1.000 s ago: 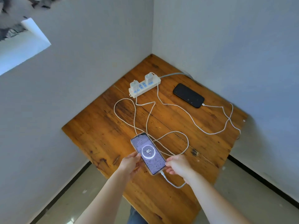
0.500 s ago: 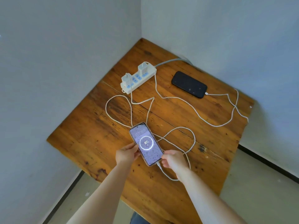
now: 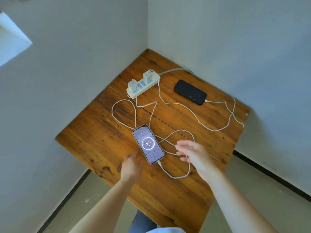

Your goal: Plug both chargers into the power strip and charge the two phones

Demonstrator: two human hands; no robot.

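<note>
A white power strip (image 3: 143, 86) lies at the back of the wooden table (image 3: 101, 135) with two white chargers (image 3: 148, 75) plugged in. A lit phone (image 3: 148, 144) showing 97 lies flat near the middle, a white cable (image 3: 175, 176) in its near end. A dark phone (image 3: 190, 91) lies at the back right with its own cable (image 3: 218, 102) plugged in. My left hand (image 3: 132, 166) hovers open just left of the lit phone. Over the looped cable to that phone's right, my right hand (image 3: 193, 153) is open and blurred.
The table stands in a corner between two pale walls. Loose white cable loops (image 3: 124, 113) spread across the tabletop between the strip and the phones. The strip's grey lead (image 3: 175, 70) runs off toward the back wall. Floor shows to the left and right of the table.
Both hands have let go of the lit phone and its cable and pulled back a little; the phone now lies flat on the table. The camera view shifted.
</note>
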